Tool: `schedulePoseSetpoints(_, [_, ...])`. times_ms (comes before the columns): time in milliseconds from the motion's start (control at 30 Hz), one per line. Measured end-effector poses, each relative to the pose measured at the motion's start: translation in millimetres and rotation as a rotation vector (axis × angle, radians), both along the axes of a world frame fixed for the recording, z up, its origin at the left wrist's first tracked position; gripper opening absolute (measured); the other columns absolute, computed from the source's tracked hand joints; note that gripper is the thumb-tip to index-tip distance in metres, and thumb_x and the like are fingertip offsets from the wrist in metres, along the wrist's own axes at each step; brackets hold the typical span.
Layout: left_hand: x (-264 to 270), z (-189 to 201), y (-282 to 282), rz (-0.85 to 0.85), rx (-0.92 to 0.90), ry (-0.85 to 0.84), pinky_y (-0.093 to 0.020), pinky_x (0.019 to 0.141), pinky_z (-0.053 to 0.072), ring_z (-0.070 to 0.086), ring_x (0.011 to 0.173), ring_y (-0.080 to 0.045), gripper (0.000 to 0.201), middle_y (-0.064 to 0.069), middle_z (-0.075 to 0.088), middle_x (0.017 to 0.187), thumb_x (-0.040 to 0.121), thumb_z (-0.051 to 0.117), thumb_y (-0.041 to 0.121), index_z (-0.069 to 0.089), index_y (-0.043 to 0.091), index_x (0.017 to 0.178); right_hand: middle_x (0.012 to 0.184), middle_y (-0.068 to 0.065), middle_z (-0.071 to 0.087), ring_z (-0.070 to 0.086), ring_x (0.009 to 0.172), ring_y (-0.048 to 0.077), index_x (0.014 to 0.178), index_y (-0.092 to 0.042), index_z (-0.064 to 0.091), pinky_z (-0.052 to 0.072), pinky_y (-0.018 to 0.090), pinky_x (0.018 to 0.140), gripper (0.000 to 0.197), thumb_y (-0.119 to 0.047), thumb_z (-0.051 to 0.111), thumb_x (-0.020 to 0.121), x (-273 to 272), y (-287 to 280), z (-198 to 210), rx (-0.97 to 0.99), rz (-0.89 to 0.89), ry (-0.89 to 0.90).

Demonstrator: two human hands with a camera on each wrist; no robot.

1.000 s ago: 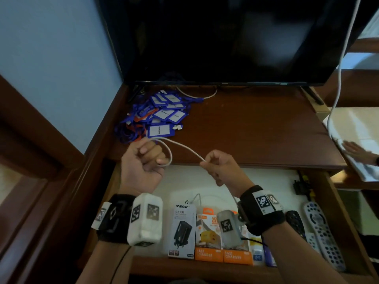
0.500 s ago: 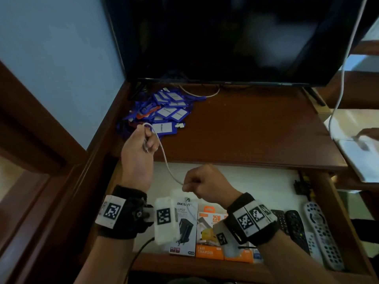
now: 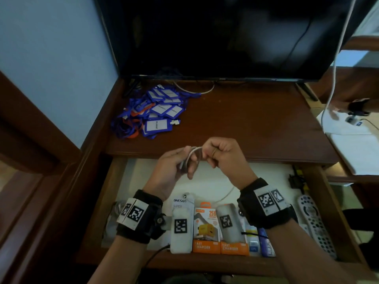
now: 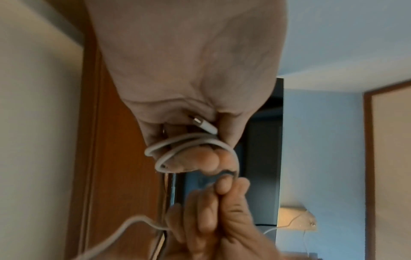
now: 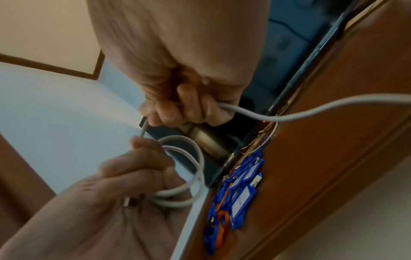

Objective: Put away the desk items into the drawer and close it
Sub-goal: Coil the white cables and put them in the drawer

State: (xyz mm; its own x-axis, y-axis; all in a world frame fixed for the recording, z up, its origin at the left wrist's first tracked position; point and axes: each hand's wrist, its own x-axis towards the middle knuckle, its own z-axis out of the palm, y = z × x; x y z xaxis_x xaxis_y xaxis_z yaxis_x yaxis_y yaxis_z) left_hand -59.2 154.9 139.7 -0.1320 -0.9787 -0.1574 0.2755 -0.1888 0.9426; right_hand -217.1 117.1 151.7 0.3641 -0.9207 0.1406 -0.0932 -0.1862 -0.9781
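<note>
White cable [image 4: 195, 146] coiled round left fingers [image 4: 177, 163], connector visible only from left wrist.

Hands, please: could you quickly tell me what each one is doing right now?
Left hand: holds the coiled white cable.
Right hand: grips the same cable's loose run.

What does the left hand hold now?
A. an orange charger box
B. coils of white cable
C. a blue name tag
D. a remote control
B: the left hand grips loops of the white cable, with the plug against the palm, while the right hand pinches the same cable further along.
</note>
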Motion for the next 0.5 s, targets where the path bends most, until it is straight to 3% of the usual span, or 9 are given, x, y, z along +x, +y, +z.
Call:
schedulePoseSetpoints(133, [-6.4, -1.2, -2.0, -0.017, 0.081, 0.085, -0.026, 0.058, 0.036, 0.025, 0.041, -0.012, 0.039, 0.002, 0.032, 0.047, 0.101, 0.035, 0.024, 0.056, 0.006, 0.075, 0.05, -0.002, 0.044, 0.035, 0.044, 0.007, 0.067, -0.005, 0.056, 0.03, 0.019, 0.046, 0.028, -0.002, 0.053, 0.094, -5.1, 1.6, -10.3, 0.047, -0.121, -0.019])
schedulePoseSetpoints(200, [-7.6, 0.6, -4.2, -0.02, 0.12, 0.112, -0.024, 0.057, 0.036, 0.022, 0.04, -0.01, 0.038, 0.003, 0.028, 0.049, 0.101, 0.036, 0.026, 0.056, 0.008, 0.073, 0.051, -0.008, 0.045, 0.035, 0.044, 0.002, 0.075, -0.004, 0.056, 0.03, 0.016, 0.045, 0.018, -0.002, 0.055, 0.093, -5.1, 6.6, -11.2, 0.068, -0.169, -0.035])
schedulePoseSetpoints(267, [-8.6, 2.8, -5.6, -0.021, 0.158, 0.165, -0.023, 0.056, 0.038, 0.021, 0.039, -0.009, 0.038, 0.004, 0.027, 0.05, 0.101, 0.037, 0.027, 0.054, 0.009, 0.071, 0.059, -0.004, 0.049, 0.037, 0.044, -0.001, 0.084, -0.003, 0.056, 0.03, 0.011, 0.044, 0.011, -0.002, 0.053, 0.095, -3.7, 12.2, -8.6, 0.114, -0.153, -0.059])
schedulePoseSetpoints(333, [-10.6, 5.5, -5.6, -0.025, 0.197, 0.216, -0.027, 0.059, 0.035, 0.02, 0.038, -0.009, 0.039, 0.005, 0.025, 0.049, 0.1, 0.037, 0.026, 0.052, 0.011, 0.068, 0.064, 0.007, 0.046, 0.035, 0.043, -0.001, 0.087, 0.0, 0.057, 0.029, 0.01, 0.043, 0.016, -0.007, 0.048, 0.098, -2.8, 16.9, -7.0, 0.165, -0.099, -0.051])
schedulePoseSetpoints(433, [-13.3, 8.5, -3.4, -0.059, 0.237, 0.234, -0.028, 0.059, 0.034, 0.019, 0.035, -0.008, 0.043, 0.006, 0.023, 0.045, 0.099, 0.038, 0.029, 0.046, 0.015, 0.059, 0.058, 0.0, 0.037, 0.032, 0.042, 0.0, 0.083, 0.001, 0.057, 0.028, 0.01, 0.043, 0.025, -0.013, 0.045, 0.1, -3.8, 20.3, -5.5, 0.181, -0.078, -0.002])
schedulePoseSetpoints(500, [-14.3, 9.2, -1.6, -0.07, 0.231, 0.2, -0.028, 0.059, 0.037, 0.019, 0.034, -0.009, 0.041, 0.006, 0.022, 0.044, 0.097, 0.042, 0.03, 0.041, 0.017, 0.058, 0.057, -0.004, 0.038, 0.033, 0.043, 0.0, 0.077, -0.005, 0.055, 0.028, 0.011, 0.044, 0.027, -0.015, 0.045, 0.1, -4.1, 20.3, -4.9, 0.174, -0.072, 0.035])
